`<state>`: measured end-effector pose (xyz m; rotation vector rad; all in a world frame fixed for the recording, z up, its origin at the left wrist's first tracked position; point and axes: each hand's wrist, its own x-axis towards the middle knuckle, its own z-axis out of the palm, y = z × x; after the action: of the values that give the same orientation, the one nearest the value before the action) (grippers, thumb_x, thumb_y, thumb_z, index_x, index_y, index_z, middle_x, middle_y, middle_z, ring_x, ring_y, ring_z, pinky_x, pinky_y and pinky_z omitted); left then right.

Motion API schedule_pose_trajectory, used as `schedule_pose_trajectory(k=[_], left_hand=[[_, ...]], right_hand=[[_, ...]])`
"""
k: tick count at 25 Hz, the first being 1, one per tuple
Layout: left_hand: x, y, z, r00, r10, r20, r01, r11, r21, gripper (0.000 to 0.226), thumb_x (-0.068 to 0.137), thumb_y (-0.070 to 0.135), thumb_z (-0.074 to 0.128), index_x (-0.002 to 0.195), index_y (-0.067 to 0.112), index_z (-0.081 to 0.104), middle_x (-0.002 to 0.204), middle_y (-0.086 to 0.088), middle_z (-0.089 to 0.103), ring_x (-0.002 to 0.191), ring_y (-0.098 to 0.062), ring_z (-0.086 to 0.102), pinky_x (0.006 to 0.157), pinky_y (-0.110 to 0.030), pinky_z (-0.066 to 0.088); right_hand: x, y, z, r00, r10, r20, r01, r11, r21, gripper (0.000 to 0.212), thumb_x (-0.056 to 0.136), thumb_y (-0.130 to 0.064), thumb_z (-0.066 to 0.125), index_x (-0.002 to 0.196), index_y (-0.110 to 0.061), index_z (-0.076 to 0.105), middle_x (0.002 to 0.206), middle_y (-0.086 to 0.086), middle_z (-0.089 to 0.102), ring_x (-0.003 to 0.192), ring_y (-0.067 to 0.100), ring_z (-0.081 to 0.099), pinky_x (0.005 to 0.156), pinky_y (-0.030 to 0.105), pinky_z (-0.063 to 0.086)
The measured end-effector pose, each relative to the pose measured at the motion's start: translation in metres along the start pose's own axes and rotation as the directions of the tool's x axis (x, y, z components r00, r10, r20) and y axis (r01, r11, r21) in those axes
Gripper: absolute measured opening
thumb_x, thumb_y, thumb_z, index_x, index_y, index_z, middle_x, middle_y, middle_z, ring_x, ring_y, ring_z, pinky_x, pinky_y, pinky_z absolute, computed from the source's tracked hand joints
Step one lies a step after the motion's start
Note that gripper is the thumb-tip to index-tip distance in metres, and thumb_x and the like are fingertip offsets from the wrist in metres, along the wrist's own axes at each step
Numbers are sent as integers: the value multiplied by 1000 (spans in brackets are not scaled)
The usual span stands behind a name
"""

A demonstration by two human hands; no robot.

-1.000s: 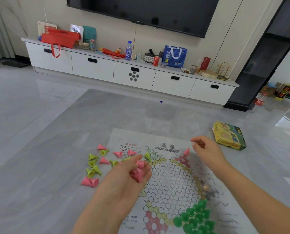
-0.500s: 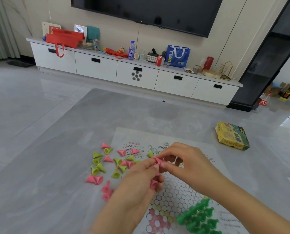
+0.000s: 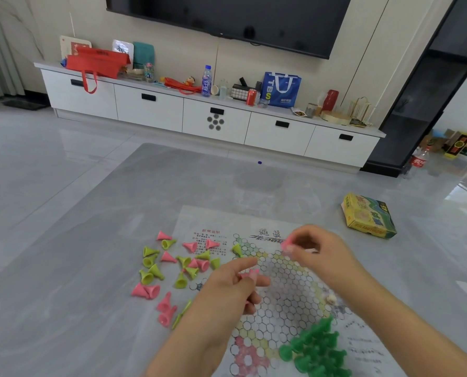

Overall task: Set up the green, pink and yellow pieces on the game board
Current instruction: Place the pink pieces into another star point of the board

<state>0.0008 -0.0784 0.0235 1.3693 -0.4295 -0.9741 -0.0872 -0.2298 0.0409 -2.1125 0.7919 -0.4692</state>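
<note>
Game board point(image 3: 289, 289): paper sheet printed with a honeycomb star, lying flat on the grey table point(image 3: 91, 240), lower centre of view.

Right hand point(image 3: 316, 251) over the board's far point, about 12 o'clock from board centre. Thumb and forefinger pinched on 1 pink piece point(image 3: 286, 244); image blurred there, so whether the piece touches the board cannot be told.

Left hand point(image 3: 227, 289) over the board's left edge, about 9 o'clock. Fingers curled around a small clutch of pink pieces point(image 3: 250, 274); at least 2 show between the fingers, exact count not readable.

Green pieces point(image 3: 316, 346): standing upright in a tight cluster on the near-right point of the board, about 5 o'clock. Roughly 10; those at the back hide one another.

Loose heap on the table and the board's left margin, 9 to 10 o'clock from the board:
- pink cones point(image 3: 145, 291): about 10 counted, most lying on their sides, two pairs touching.
- yellow cones point(image 3: 152, 270): about 12 counted, also tipped over; 1 yellow cone point(image 3: 237, 249) lies on the far-left point of the board.

Small pale die-like object point(image 3: 331, 297) on the board's right side, about 3 o'clock; detail too fine to read.

Yellow-green box point(image 3: 368, 217) on the table, well apart from the board, about 2 o'clock.
</note>
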Motion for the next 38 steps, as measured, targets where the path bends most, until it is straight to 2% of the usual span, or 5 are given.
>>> schedule_pose_trajectory(k=[4, 15, 24, 34, 38], left_hand=[[2, 2, -2, 999, -12, -32, 11, 999, -35, 14, 95, 14, 41, 102, 12, 52, 80, -3, 65, 50, -8, 45, 50, -19, 41], [4, 2, -1, 998, -27, -57, 23, 997, -67, 19, 95, 17, 41, 91, 6, 56, 66, -5, 55, 50, -12, 42, 54, -24, 39], [16, 3, 0, 985, -144, -99, 121, 971, -208, 22, 90, -3, 36, 88, 5, 56, 66, -11, 58, 42, -12, 40, 33, -17, 33], [14, 2, 0, 990, -101, -99, 86, 986, -145, 21, 91, 1, 39, 94, 11, 57, 73, -9, 62, 49, -11, 44, 39, -18, 38], [14, 5, 1, 990, -119, -75, 105, 979, -176, 19, 90, 2, 41, 87, 10, 58, 67, -8, 62, 46, -12, 44, 38, -18, 37]], right_hand=[[24, 49, -18, 913, 277, -299, -220, 953, 208, 4, 82, -14, 64, 83, -18, 63, 86, -1, 64, 83, 16, 58, 69, 25, 44], [34, 82, 0, 926, 208, -314, -255, 960, -117, 2, 79, -16, 66, 81, -17, 66, 77, -5, 61, 72, 10, 54, 66, 26, 40], [36, 83, 5, 930, 179, -321, -240, 957, -161, 2, 80, -22, 66, 79, -22, 64, 79, -5, 62, 75, 13, 55, 59, 26, 40], [24, 62, -5, 905, 174, -388, -211, 976, -53, 6, 85, -16, 59, 83, -18, 64, 76, -8, 58, 78, 15, 57, 66, 25, 42], [-2, 3, 2, 998, 63, -1, -63, 998, 30, 15, 89, -20, 51, 86, -25, 65, 70, -8, 62, 62, 8, 52, 57, 15, 41]])
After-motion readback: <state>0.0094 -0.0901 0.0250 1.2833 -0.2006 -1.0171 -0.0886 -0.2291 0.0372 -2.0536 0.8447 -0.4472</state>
